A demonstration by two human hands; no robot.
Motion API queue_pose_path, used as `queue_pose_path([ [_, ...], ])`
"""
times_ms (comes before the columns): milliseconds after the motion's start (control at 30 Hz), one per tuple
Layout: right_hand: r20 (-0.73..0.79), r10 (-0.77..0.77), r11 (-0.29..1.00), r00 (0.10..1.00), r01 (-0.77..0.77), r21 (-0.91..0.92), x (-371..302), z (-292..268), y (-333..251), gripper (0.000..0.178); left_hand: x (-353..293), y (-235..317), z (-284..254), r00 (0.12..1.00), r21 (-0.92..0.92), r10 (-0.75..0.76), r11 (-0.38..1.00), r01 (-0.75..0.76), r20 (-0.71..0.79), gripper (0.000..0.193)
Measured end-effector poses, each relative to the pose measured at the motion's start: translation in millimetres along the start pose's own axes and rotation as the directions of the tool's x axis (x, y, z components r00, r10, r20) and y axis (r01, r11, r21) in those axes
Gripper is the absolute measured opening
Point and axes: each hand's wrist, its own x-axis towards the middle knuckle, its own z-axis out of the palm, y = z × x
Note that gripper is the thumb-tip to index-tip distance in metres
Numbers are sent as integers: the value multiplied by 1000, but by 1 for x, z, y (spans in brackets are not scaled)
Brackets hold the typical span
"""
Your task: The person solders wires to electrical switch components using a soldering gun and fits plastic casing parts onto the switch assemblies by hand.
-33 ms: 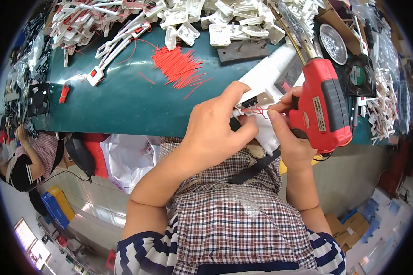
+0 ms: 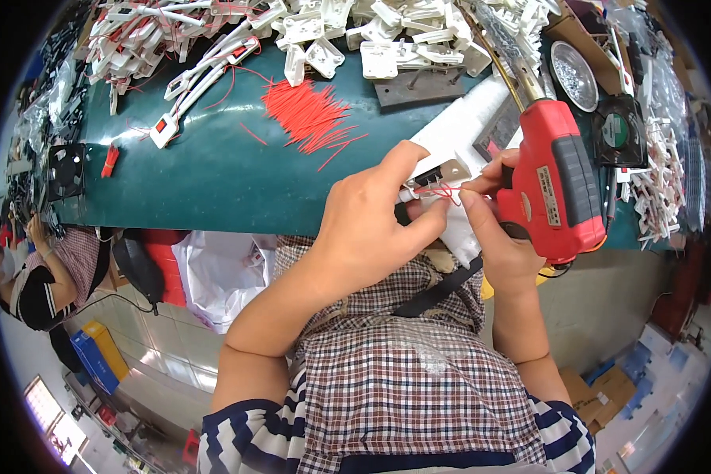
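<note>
Two hands, a left hand [image 2: 371,217] and a right hand [image 2: 504,229], meet by the near edge of the counter [image 2: 213,178] at one white housing [image 2: 453,169]. Two black fans: one left-edge fan [image 2: 65,171], one right-edge fan [image 2: 619,131]. One red-and-black tool [image 2: 559,178] and one round bowl [image 2: 574,76] toward the right edge; one metal block [image 2: 403,96]; one heap of red wires [image 2: 302,114], uncountable, as are the white parts [image 2: 379,62] along the far edge.

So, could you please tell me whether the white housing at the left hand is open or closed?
Open: the black part inside the white housing is exposed, with red wire beside it.
</note>
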Motion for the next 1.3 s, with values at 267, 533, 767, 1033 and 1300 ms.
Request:
queue_pose_path([
  [267, -94, 69, 996, 993, -62, 71, 5, 4, -4, 51, -6, -19, -5, 998, -37, -12, 999, 10, -58, 39],
  [533, 58, -143, 954, 988, 153, -257, 8, 9, 6, 56, -9, -17, -13, 988, -317, -151, 938, 140, -12, 36],
  [767, -19, -125, 931, 992, 110, -348, 5, 14, 13, 30, -13, -27, -2, 995, -309, -73, 950, 48, -68, 35],
  [1033, 168, -181, 918, 969, 227, -325, 3, 9, 15, 64, -16, -19, -8, 995, -148, -35, 989, 21, -93, 33],
  [1300, 107, 14, 973, 994, 12, -232, -1, 14, 3, 58, -18, -28, -10, 986, -195, -37, 981, 5, -163, 27],
])
